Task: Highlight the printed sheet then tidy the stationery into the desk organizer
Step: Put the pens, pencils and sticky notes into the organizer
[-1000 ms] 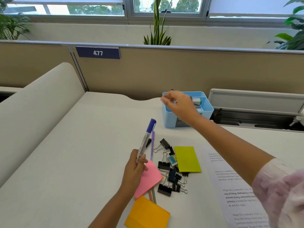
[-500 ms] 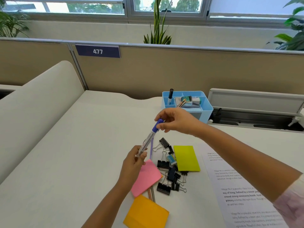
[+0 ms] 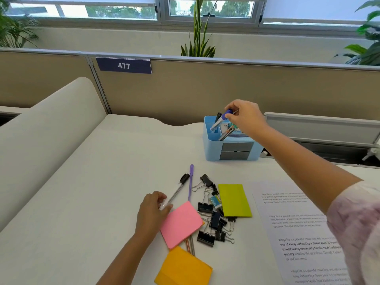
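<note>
Marker (image 3: 221, 119) going tip-down into the blue desk organizer (image 3: 212, 148), pinched at its purple cap by the right hand (image 3: 245, 117).

Right-hand fingers (image 3: 231, 106) are clenched on the cap end, and the marker leans with its lower end inside the organizer's rear left compartment, beside a black-capped pen (image 3: 218, 116) already standing there. The organizer sits at the far side of the white surface (image 3: 82, 192). Nearer, the left hand (image 3: 152, 210) grasps the clear barrel of a black-capped pen (image 3: 177, 190) lying just beside a purple pen (image 3: 190, 182). Around them lie a pink sticky pad (image 3: 181, 224), an orange pad (image 3: 183, 268), a green pad (image 3: 234, 200) and a heap of black binder clips (image 3: 213, 221). The printed sheet (image 3: 300, 233) lies flat to the right, partly under the right forearm.
</note>
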Demonstrator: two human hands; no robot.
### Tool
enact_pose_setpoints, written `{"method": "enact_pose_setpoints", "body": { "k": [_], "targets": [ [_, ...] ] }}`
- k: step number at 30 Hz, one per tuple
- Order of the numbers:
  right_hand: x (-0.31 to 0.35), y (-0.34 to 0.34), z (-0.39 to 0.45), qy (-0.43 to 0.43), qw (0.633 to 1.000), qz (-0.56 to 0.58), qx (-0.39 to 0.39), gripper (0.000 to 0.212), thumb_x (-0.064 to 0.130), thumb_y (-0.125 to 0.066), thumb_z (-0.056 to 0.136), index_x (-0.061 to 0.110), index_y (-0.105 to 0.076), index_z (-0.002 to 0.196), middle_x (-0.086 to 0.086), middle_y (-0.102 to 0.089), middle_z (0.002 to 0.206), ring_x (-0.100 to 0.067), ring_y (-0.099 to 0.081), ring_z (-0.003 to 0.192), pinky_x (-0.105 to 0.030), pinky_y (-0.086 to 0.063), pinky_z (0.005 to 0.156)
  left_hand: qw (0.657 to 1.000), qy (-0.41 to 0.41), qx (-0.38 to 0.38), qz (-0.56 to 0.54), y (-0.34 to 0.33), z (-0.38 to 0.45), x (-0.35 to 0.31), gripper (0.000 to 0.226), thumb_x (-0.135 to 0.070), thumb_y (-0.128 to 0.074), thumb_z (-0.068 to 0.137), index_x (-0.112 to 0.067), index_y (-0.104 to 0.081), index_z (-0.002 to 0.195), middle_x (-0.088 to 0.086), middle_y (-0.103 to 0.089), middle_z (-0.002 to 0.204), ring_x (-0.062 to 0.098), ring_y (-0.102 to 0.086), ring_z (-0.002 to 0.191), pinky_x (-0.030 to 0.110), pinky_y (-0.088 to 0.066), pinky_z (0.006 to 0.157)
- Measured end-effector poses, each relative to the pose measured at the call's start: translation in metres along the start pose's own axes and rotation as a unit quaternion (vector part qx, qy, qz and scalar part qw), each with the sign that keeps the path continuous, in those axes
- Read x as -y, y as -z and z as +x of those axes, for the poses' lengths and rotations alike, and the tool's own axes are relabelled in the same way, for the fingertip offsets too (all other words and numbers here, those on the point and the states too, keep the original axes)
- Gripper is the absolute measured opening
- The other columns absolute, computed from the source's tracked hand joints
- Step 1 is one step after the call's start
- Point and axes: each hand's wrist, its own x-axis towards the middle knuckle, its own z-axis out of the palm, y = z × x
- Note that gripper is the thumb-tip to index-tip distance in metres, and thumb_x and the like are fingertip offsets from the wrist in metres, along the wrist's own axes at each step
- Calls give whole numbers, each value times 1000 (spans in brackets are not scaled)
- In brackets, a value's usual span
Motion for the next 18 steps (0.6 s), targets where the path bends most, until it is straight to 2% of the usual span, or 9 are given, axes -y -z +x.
{"method": "enact_pose_setpoints", "body": {
  "k": [3,7,12,15,18],
  "targets": [
    [-4,-6,6,-4,1000,-10,12,17,14,-63,86,9,-65,102,-8,-67,100,-18,-60,86,-32,-53,81,999,-21,-5,24,-2,-2,5,24,-20,-71,77,-17,-59,98,-2,-52,94,11,-52,83,21,-39,72],
    [-6,-9,8,-12,999,-16,25,25,15,-62,87,8,-62,111,-9,-65,109,-17,-58,92,-26,-47,81,1000,-13,-5,17,0,-1,6,17,-17,-69,79,-16,-60,93,-3,-52,88,9,-51,79,15,-37,64],
    [2,-7,-8,32,999,-38,-11,23,16,-63,86,12,-63,108,-6,-56,108,-12,-48,90,-24,-40,76,1000,7,16,1,5,7,8,7,-15,-62,85,-17,-60,91,2,-57,89,3,-47,74,9,-34,60],
    [17,-12,-35,56,998,-10,-18,18,16,-64,85,14,-65,103,0,-50,98,-15,-49,90,-24,-40,77,997,29,0,-72,7,5,1,10,-16,-59,87,-14,-61,97,4,-60,95,12,-53,84,13,-37,67],
    [32,-17,-64,30,998,24,59,28,25,-61,87,15,-60,114,2,-53,101,-9,-50,86,-21,-41,77,985,32,-8,-170,7,-2,-19,9,-17,-57,89,-19,-57,98,-1,-60,92,16,-56,87,19,-42,72]
  ]
}}
